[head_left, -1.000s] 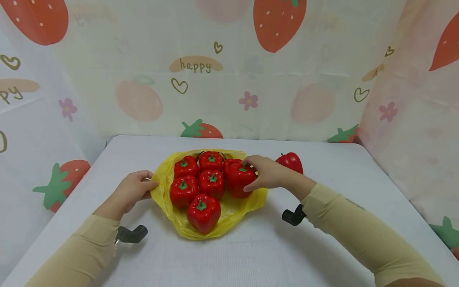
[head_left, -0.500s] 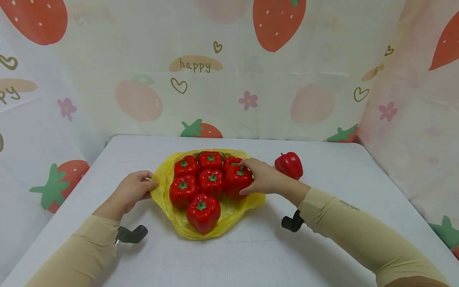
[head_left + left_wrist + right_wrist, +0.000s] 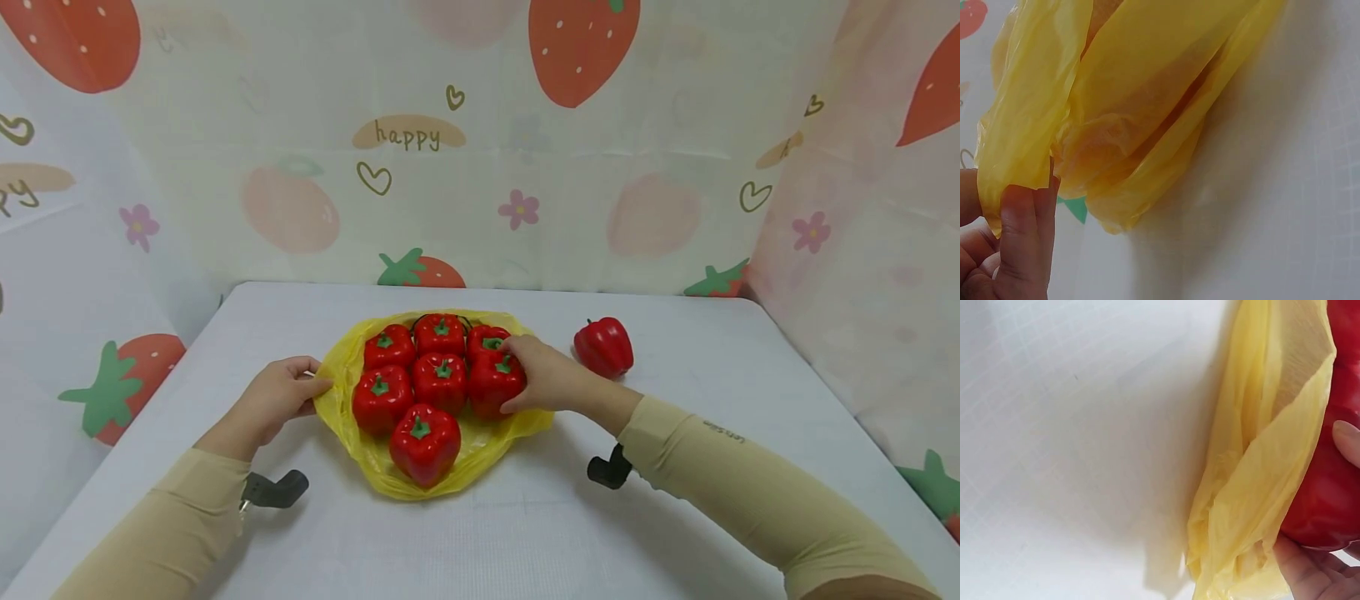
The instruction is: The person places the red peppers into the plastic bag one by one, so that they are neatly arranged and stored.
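Note:
A yellow plastic bag (image 3: 480, 450) lies spread open on the table with several red bell peppers (image 3: 382, 400) standing in it, green stems up. At its left rim, my left hand (image 3: 279, 398) pinches the thin plastic between thumb and fingers; the left wrist view shows the bag's folds (image 3: 1135, 81) hanging from the fingers (image 3: 1019, 244). On the right side of the bag, my right hand (image 3: 553, 375) grips a bell pepper (image 3: 491, 388) from its right. In the right wrist view the bag's edge (image 3: 1260, 481) covers part of that pepper (image 3: 1322, 500).
One more bell pepper (image 3: 604, 347) lies on its side on the white table (image 3: 697, 375), right of the bag and behind my right forearm. Dark wrist mounts (image 3: 276, 489) stick out below both sleeves. A strawberry-print cloth (image 3: 450, 167) stands behind the table.
My right hand has brought its pepper slightly left and down among the others, uncovering more of the pepper behind it. The left hand stays at the bag's rim.

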